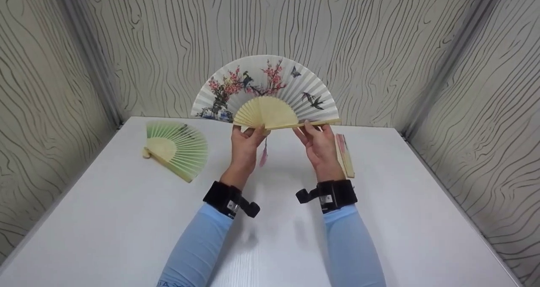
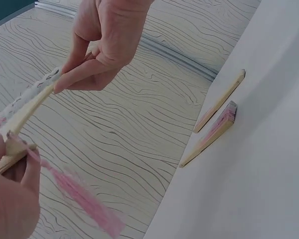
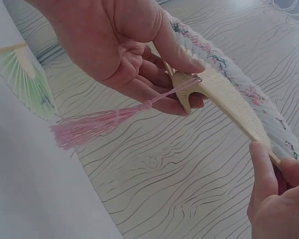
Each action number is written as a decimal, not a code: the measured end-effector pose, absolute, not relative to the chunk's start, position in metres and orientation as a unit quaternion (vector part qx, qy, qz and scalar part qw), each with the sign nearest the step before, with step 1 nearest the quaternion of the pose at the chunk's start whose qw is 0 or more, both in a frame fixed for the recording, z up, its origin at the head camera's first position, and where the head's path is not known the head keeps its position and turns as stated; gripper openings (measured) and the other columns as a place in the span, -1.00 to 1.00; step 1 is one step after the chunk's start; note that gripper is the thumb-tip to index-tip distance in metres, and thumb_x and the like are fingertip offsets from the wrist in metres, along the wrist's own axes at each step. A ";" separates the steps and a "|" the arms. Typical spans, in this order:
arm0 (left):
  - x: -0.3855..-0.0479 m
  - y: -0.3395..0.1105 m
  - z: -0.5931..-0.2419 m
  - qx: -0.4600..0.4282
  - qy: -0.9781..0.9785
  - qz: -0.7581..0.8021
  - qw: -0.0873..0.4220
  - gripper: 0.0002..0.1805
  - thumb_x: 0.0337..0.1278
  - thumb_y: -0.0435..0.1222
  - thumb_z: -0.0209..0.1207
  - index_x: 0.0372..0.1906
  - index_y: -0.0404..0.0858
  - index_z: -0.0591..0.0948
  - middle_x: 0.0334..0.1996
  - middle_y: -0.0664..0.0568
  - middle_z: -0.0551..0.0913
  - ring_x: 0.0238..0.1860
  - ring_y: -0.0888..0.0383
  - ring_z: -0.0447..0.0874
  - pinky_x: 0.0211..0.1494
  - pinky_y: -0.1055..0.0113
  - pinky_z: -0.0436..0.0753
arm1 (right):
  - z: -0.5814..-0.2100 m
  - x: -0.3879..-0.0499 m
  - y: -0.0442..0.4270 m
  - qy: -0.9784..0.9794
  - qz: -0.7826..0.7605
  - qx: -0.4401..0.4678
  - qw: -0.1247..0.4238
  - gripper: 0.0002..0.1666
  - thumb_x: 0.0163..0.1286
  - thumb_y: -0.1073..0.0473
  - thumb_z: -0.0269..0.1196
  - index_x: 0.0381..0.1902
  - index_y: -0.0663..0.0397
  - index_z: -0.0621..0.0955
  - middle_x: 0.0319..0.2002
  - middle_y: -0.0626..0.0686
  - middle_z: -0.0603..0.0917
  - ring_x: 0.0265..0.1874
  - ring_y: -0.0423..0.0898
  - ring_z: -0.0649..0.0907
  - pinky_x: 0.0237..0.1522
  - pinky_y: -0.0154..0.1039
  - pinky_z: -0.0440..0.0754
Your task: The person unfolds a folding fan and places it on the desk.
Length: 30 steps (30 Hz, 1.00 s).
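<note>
A white folding fan [image 1: 270, 78], spread wide, is held up above the table; it shows pink blossoms, birds and a butterfly over pale wooden ribs. My left hand [image 1: 244, 150] grips its pivot end, thumb on the near side, as the right wrist view also shows. From that pivot hangs a pink tassel [image 3: 99, 122]. My right hand [image 1: 320, 147] pinches the outer rib on the right side between thumb and fingers. In the left wrist view that right hand [image 2: 107, 45] holds the rib's edge.
An opened green fan [image 1: 177, 147] lies on the white table [image 1: 126, 219] at left. Beyond my right hand lies a folded fan [image 1: 346, 156] with pink on it; the left wrist view shows two slim pieces there. Wood-patterned walls [image 1: 270, 17] enclose the back and sides.
</note>
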State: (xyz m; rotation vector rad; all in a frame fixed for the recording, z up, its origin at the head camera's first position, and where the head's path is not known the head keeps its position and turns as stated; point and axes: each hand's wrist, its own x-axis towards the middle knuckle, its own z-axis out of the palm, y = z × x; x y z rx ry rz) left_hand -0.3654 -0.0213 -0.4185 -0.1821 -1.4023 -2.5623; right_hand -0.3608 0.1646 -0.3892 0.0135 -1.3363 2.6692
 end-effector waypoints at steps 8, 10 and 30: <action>-0.370 -0.030 -0.415 0.047 -0.480 -0.856 0.186 -0.55 0.52 -0.33 0.32 0.36 -0.27 0.48 0.22 -0.36 0.78 0.10 -0.05 0.90 0.21 0.16 0.87 | -0.389 -0.361 0.169 -0.529 0.847 0.010 0.049 -0.58 0.61 0.40 0.23 0.35 0.15 0.53 -0.16 -0.04 0.77 -0.19 -0.20 0.86 0.08 -0.27 0.88; -0.372 -0.037 -0.414 0.060 -0.470 -0.859 0.193 -0.58 0.50 -0.31 0.34 0.32 -0.23 0.52 0.16 -0.29 0.82 -0.02 0.02 0.93 0.11 0.24 0.88 | -0.390 -0.360 0.177 -0.566 0.822 0.002 0.056 -0.72 0.60 0.34 0.27 0.20 0.17 0.57 -0.21 -0.05 0.77 -0.23 -0.20 0.84 0.06 -0.26 0.88; -0.387 -0.090 -0.418 0.082 -0.551 -0.818 0.142 -0.50 0.41 -0.33 0.42 0.35 -0.39 0.62 -0.32 0.04 0.86 -0.40 0.30 0.86 -0.24 0.44 0.85 | -0.378 -0.337 0.170 -0.945 0.278 0.131 0.109 -0.62 0.37 0.21 0.53 0.10 0.15 0.72 0.13 0.19 0.74 0.22 0.16 0.67 0.29 0.12 0.71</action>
